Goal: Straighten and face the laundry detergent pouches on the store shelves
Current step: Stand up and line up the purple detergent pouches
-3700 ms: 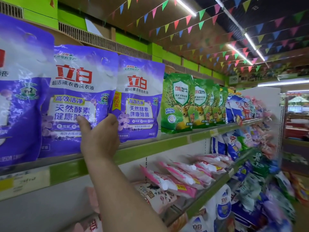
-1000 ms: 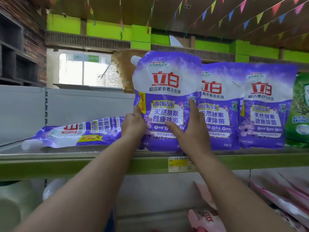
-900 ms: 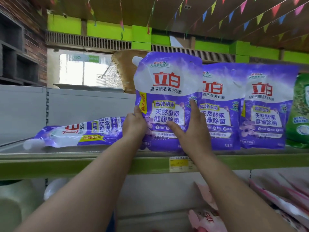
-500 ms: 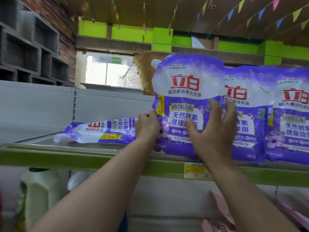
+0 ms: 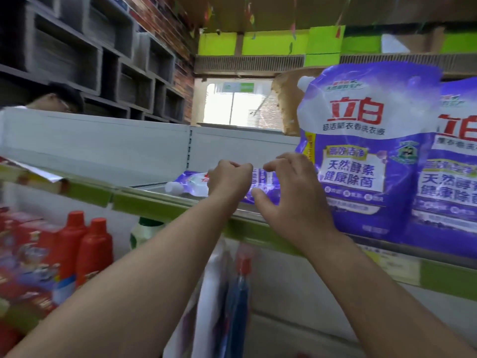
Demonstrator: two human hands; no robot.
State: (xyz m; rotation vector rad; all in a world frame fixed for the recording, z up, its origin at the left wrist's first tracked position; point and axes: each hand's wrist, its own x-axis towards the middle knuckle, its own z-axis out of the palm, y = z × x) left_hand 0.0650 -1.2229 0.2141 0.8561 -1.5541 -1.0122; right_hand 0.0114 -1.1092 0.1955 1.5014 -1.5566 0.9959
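Observation:
A purple detergent pouch [image 5: 191,180] lies flat on the top shelf [image 5: 154,208], white spout pointing left. My left hand [image 5: 229,182] is in front of its middle with fingers curled; whether it grips the pouch is hidden. My right hand [image 5: 291,192] hovers at the pouch's right end, fingers bent, thumb and forefinger apart with the pouch showing between them. Right of it, a purple pouch [image 5: 366,151] stands upright, label forward. A second upright pouch [image 5: 454,177] is beside it, cut off by the frame edge.
Red-capped bottles [image 5: 95,244] and red boxes fill the lower shelf at left. A pale bottle [image 5: 144,231] stands under the shelf lip, and hanging packs [image 5: 240,293] dangle below my arms. Another person [image 5: 56,99] is behind the grey back panel at far left.
Both hands let go of the upright pouch and moved left to the pouch lying flat. My view swung left, so the third upright pouch and the green ones are out of frame.

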